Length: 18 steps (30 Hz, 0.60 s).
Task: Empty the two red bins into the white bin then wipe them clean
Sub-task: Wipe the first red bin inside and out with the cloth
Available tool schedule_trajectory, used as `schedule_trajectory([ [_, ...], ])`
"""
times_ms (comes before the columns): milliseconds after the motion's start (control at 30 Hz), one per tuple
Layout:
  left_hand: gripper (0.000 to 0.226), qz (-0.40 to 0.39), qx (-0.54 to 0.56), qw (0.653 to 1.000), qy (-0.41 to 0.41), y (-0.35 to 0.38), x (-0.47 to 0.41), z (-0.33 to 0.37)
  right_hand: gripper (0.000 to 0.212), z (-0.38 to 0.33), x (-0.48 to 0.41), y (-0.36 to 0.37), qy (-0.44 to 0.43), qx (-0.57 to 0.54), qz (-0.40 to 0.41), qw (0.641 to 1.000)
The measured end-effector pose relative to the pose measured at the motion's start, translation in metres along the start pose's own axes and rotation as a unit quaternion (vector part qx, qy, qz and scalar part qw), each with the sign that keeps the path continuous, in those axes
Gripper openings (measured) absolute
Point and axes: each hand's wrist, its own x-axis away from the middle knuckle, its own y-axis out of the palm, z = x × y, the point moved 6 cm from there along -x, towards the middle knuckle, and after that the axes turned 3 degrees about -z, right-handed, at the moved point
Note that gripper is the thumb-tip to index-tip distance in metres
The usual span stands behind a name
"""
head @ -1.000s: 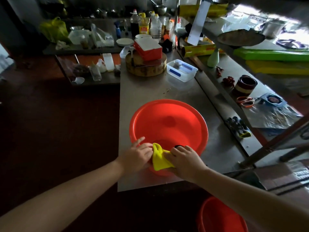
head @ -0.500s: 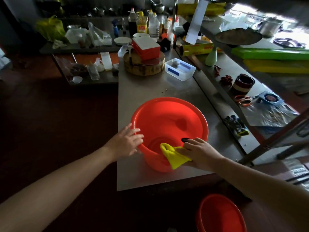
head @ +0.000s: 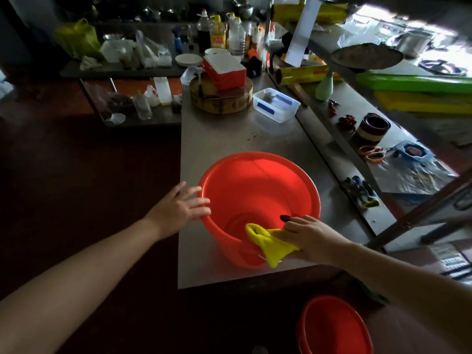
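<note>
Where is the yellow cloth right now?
In the head view, the yellow cloth hangs over the near rim of the red bin on the steel table, held by the right hand.

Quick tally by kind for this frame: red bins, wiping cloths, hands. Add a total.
Red bins: 2 (tabletop bin, floor bin)
Cloths: 1 (yellow cloth)
Hands: 2 (left hand, right hand)
Total: 5
</note>
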Motion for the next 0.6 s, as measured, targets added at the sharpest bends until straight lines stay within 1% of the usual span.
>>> schedule_trajectory([
  [67, 0.044, -0.053, -0.013, 0.998, -0.037, 0.004, -0.005, -0.012, 0.059, 0.013, 0.007, -0.002, -0.006, 0.01, -0.01, 1.0],
  [100, 0.047, -0.077, -0.018, 0.996, -0.039, 0.005, -0.01, -0.007, 0.056, 0.014, 0.006, -0.003, -0.001, 0.014, -0.011, 1.0],
  [133, 0.051, -0.096, -0.025, 0.995, -0.026, 0.005, -0.015, 0.005, 0.054, 0.011, 0.004, -0.004, 0.008, 0.019, -0.01, 1.0],
  [200, 0.057, -0.116, -0.026, 0.993, 0.026, 0.003, -0.023, 0.041, 0.055, -0.004, -0.006, -0.004, 0.033, 0.033, -0.002, 0.999],
  [233, 0.061, -0.11, -0.01, 0.993, 0.043, 0.0, -0.024, 0.058, 0.055, -0.013, -0.012, -0.003, 0.046, 0.037, 0.005, 0.998],
  [300, 0.064, -0.062, 0.029, 0.996, 0.058, -0.008, -0.024, 0.085, 0.06, -0.031, -0.025, -0.002, 0.081, 0.022, 0.015, 0.996],
  [367, 0.054, -0.012, 0.042, 0.997, 0.056, -0.013, -0.022, 0.095, 0.063, -0.044, -0.032, 0.0, 0.111, -0.005, 0.009, 0.994],
  [433, 0.041, 0.011, 0.052, 0.997, 0.055, -0.013, -0.02, 0.087, 0.065, -0.048, -0.033, 0.002, 0.121, -0.045, -0.018, 0.991],
  [467, 0.036, 0.007, 0.059, 0.996, 0.061, -0.01, -0.018, 0.08, 0.065, -0.047, -0.032, 0.002, 0.12, -0.07, -0.03, 0.99],
  [533, 0.033, 0.009, 0.065, 0.995, 0.07, -0.007, -0.014, 0.064, 0.063, -0.041, -0.03, 0.0, 0.115, -0.118, -0.046, 0.985],
  [600, 0.03, 0.021, 0.074, 0.995, 0.056, -0.008, -0.012, 0.048, 0.063, -0.029, -0.029, -0.002, 0.12, -0.155, -0.071, 0.978],
])
